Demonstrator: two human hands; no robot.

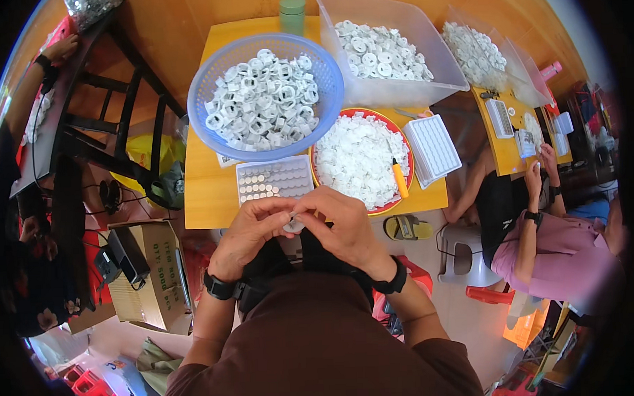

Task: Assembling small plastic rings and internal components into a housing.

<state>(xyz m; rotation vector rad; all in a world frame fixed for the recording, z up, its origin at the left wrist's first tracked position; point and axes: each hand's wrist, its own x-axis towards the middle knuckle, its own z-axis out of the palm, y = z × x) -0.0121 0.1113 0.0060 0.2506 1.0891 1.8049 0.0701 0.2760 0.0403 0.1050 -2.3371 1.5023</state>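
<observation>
A small round white plastic part [293, 225] sits in the fingertips of both hands, just off the table's near edge. My left hand [252, 232] pinches it from one side. My right hand [344, 228] closes on it from the other, and the fingers partly hide it. Beyond my left hand lies a white compartment tray [292, 174], partly filled with small round discs [257, 189]. Past my right hand is a red round tray [407, 149] heaped with small white translucent pieces [357, 155]; an orange-handled tool [399, 179] rests on it.
A blue basket [195, 97] of white ring-like parts, a clear bin [425, 89] of similar parts and a green canister [292, 16] stand farther back. Stacked white trays [434, 152] lie right. A cardboard box [148, 274] is at left; a person in pink [542, 253] works at right.
</observation>
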